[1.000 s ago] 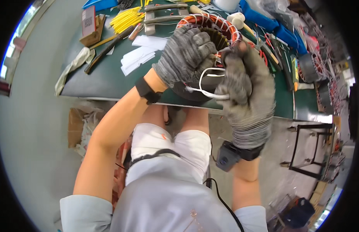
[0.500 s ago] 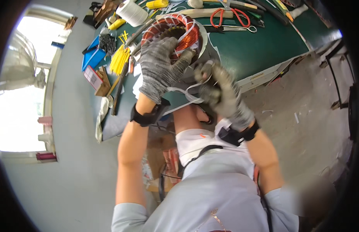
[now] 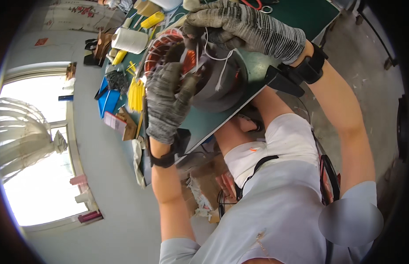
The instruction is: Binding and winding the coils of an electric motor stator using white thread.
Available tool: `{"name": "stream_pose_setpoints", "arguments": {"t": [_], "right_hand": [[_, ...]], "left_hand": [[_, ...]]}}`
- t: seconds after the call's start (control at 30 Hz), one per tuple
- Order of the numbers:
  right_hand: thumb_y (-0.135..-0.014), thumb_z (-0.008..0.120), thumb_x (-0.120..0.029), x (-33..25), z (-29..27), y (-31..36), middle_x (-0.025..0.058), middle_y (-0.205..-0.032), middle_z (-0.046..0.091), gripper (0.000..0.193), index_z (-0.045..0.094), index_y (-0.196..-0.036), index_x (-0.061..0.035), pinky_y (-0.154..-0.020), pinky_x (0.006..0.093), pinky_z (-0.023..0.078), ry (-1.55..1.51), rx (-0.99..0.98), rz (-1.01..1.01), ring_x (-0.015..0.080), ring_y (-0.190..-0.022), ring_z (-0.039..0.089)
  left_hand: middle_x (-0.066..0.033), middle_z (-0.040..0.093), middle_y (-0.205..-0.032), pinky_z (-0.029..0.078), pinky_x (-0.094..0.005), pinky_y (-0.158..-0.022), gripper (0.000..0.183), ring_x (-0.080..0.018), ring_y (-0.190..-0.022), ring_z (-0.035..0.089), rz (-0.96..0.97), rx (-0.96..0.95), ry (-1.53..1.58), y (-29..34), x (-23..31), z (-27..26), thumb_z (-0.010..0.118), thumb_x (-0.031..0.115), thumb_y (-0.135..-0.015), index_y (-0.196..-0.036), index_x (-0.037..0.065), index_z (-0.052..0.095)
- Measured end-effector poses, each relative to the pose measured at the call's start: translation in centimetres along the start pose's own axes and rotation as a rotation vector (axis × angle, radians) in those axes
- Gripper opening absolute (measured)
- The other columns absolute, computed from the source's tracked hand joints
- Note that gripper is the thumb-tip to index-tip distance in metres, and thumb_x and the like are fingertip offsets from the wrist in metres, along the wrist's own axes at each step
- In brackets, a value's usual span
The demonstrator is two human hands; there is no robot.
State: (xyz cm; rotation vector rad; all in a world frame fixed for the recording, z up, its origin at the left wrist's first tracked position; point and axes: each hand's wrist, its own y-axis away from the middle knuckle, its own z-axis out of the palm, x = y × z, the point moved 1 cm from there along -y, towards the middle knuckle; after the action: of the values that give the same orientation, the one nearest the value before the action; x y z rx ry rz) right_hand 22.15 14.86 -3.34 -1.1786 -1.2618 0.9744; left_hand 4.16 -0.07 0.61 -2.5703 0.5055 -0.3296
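A motor stator (image 3: 222,90) lies on the bench, a dark grey cylinder with its open end turned up and left. Red-brown copper windings (image 3: 158,48) ring that end, bound with white lacing. Over the near side of the ring lies my gloved left hand (image 3: 167,99), thumb and fingers gripping the stator at its opening. My gloved right hand (image 3: 244,33) is raised above the far right side with fingers closed. A white cord (image 3: 220,81) runs from those fingers, loops down, and its frayed end hangs before the cylinder.
On the green bench (image 3: 290,15), a white thread spool (image 3: 129,40) stands left of the stator. Nearby are yellow sleeves (image 3: 136,94), a blue tray (image 3: 108,101) and a small box (image 3: 121,123). Red-handled scissors (image 3: 254,3) lie at the far edge, partly out of view.
My right hand has gone from low beside the bench edge up over the stator, drawing the white cord along. My left hand stays on the winding. The view has shifted and turned.
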Motion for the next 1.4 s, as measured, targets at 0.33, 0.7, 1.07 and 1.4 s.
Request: {"name": "stream_pose_setpoints", "arguments": {"t": [0.33, 0.7, 1.07, 1.4], "right_hand": [[-0.079, 0.059, 0.0, -9.2, -3.6, 1.0, 0.013, -0.104, 0.056, 0.042, 0.058, -0.118, -0.0148, -0.064, 0.0325, 0.05, 0.105, -0.3, 0.573, 0.0266, -0.072, 0.058], [-0.07, 0.063, -0.01, -7.4, 1.4, -0.9, 0.0123, -0.103, 0.055, 0.042, 0.056, -0.112, -0.0102, -0.072, 0.041, 0.049, 0.054, -0.206, 0.637, 0.0294, -0.101, 0.054], [-0.076, 0.054, 0.01, -2.1, -0.5, -3.5, 0.0131, -0.107, 0.058, 0.04, 0.052, -0.113, -0.0024, -0.081, 0.032, 0.048, 0.093, -0.287, 0.042, 0.0262, -0.093, 0.057], [-0.077, 0.059, -0.003, -5.2, -0.6, 2.6, 0.0134, -0.104, 0.056, 0.043, 0.049, -0.118, -0.0098, -0.079, 0.0416, 0.047, -0.145, -0.508, 0.162, 0.0315, -0.088, 0.057]], "left_hand": [[-0.0165, 0.063, -0.087, 0.046, -0.0412, -0.075, 0.035, -0.0332, -0.079, 0.06, 0.063, -0.035, -0.142, -1.6, 0.6, -0.2, 0.065, 0.028, -0.073, -0.098, 0.004, 0.064], [-0.0157, 0.059, -0.106, 0.033, -0.0495, -0.095, 0.047, -0.0313, -0.107, 0.052, -0.116, -0.316, -0.198, -2.7, 0.7, -1.0, 0.065, 0.041, -0.075, -0.11, 0.011, 0.057], [-0.0164, 0.05, -0.117, 0.047, -0.037, -0.085, 0.055, -0.0253, -0.099, 0.057, -0.233, 0.182, 0.163, -0.7, 2.2, 1.7, 0.07, 0.011, -0.073, -0.121, 0.003, 0.046], [-0.0132, 0.061, -0.091, 0.036, -0.0429, -0.085, 0.036, -0.0318, -0.085, 0.055, -0.171, 0.089, 0.026, -0.2, 0.8, 1.6, 0.068, 0.026, -0.076, -0.103, 0.004, 0.059]]}}
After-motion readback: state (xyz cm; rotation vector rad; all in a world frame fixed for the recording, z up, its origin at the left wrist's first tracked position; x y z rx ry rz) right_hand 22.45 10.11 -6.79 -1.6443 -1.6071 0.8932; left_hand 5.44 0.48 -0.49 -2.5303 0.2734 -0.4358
